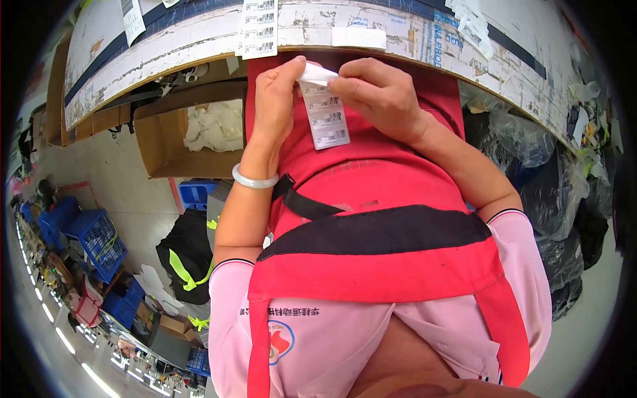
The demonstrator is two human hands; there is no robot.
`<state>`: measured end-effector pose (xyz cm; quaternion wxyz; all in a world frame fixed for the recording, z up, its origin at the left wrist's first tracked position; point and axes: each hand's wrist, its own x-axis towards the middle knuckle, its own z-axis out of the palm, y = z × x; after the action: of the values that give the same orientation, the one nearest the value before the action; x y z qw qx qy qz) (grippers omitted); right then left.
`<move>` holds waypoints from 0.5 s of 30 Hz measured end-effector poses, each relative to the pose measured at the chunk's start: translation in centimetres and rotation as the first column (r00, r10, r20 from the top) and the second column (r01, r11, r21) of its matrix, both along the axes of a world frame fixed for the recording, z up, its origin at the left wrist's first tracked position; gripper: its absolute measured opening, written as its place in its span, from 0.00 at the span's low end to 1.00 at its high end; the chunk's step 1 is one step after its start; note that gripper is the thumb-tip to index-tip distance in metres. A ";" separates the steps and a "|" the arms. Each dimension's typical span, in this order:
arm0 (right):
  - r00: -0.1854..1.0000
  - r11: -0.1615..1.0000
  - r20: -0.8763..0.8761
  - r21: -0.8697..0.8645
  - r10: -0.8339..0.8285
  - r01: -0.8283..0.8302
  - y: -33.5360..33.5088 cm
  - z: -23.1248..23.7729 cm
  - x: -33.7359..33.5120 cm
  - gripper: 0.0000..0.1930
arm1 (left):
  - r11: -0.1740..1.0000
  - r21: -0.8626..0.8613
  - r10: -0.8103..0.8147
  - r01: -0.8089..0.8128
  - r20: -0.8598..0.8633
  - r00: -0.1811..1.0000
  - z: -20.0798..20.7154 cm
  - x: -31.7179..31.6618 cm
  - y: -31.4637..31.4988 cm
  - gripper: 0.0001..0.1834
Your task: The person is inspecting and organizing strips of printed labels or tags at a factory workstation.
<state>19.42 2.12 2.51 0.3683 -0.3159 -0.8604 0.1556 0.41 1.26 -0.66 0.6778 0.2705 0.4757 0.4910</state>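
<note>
A: ok, nearest first, 12 is straight ahead of you?

B: Yep. Closest is your red apron [371,182]. Up at 12, your left hand [279,93] and right hand [379,93] are both pinching the folded white top of a label strip [327,121], left at its 10, right at its 2. The rest hangs toward 6 over the apron, printed side showing.

A: and past that?

B: Desk [398,53] at 12, just beyond your hands. On it, a sheet of labels [259,30] near 11:30 and a blank white slip [359,38] slightly past 12. Lower down, open cardboard box [159,142] at 10. Way off, blue crate [98,244] around 9.
</note>
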 end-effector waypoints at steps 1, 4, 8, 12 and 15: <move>0.999 1.000 -0.022 -0.004 0.025 -0.025 -0.1 0.0 -0.1 0.06 | 0.999 -0.034 0.025 -0.026 -0.011 1.000 -0.6 -0.3 0.2 0.15; 0.987 0.897 -0.138 -0.443 -0.082 0.013 0.8 1.3 1.0 0.04 | 0.993 -0.080 0.084 -0.085 -0.016 0.996 -0.6 -0.3 0.1 0.15; 0.937 0.451 -0.103 -0.890 -0.335 0.064 5.5 0.5 4.3 0.11 | 0.996 -0.027 0.079 -0.082 -0.083 0.993 0.2 0.3 -0.1 0.16; 0.899 0.325 -0.135 -0.946 -0.416 0.008 6.8 1.0 4.8 0.08 | 0.996 0.093 0.014 0.000 -0.147 0.989 -0.6 0.2 0.2 0.16; 0.911 0.294 -0.060 -0.953 -0.408 0.069 7.1 1.5 4.4 0.07 | 0.992 0.126 0.003 0.019 -0.171 0.985 -0.6 0.1 0.2 0.16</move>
<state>23.82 9.24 4.01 0.2601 -0.5684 -0.4887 0.6086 0.54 1.50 -1.25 0.6178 0.3562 0.4989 0.4925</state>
